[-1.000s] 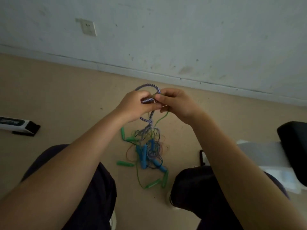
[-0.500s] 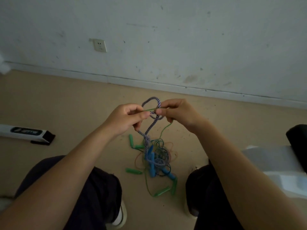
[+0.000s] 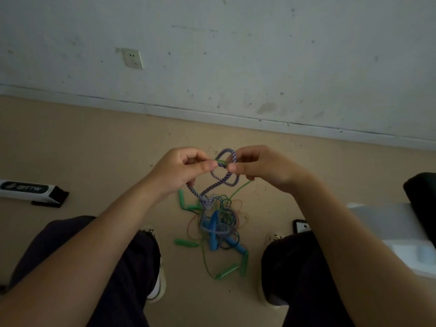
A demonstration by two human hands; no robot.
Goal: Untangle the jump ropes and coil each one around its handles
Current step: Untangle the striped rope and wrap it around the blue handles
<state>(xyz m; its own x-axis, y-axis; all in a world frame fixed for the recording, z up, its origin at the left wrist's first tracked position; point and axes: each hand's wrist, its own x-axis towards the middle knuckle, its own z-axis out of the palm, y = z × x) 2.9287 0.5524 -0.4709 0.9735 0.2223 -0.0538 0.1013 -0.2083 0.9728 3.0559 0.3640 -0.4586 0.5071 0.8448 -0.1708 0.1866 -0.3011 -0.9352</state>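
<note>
Both forearms are bare from the wrist to the near edge of the view, with no sleeve, watch or band showing. The left hand and the right hand wear no gloves or rings that can be made out. Below the grip, the legs are covered in dark trousers, loose at the hem. Under each hem sits a pale shoe with a dark stripe along its side; the right-side shoe is mostly hidden by the trouser leg.
</note>
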